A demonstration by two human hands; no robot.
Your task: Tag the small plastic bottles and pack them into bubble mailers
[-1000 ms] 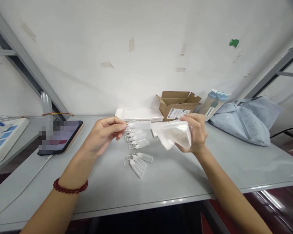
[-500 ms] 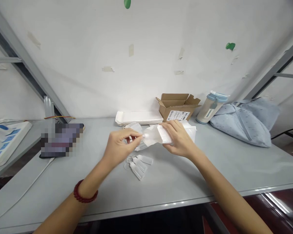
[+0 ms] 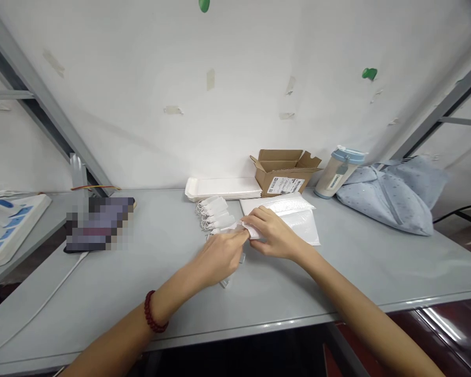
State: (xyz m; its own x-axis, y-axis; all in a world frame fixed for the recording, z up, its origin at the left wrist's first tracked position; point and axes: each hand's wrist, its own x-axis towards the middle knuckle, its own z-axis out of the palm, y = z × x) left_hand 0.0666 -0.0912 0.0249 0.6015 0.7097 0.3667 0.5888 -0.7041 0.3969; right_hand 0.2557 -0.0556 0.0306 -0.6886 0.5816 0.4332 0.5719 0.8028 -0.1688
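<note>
My right hand (image 3: 272, 233) is closed on a white padded mailer (image 3: 305, 230), thumb below and fingers over its left end. My left hand (image 3: 220, 256) meets it there, its fingers pinched at the mailer's open end; what lies inside is hidden. Behind my left hand, several small translucent white plastic bottles (image 3: 215, 207) with loops lie in a row. Partly covered by that hand is another small bottle (image 3: 225, 283) on the table. Just behind the held mailer lies a second white padded mailer (image 3: 290, 201).
A stack of flat white mailers (image 3: 227, 187) lies against the wall beside an open cardboard box (image 3: 284, 175). Farther right stand a tumbler (image 3: 339, 173) and a pale blue bag (image 3: 388, 201). To the left are a blurred-out phone (image 3: 100, 225), its cable, and a power strip (image 3: 15, 230).
My left hand has moved right and nearer to me, up to the mailer's open end. The mailer has come lower, and the row of bottles behind it is uncovered.
</note>
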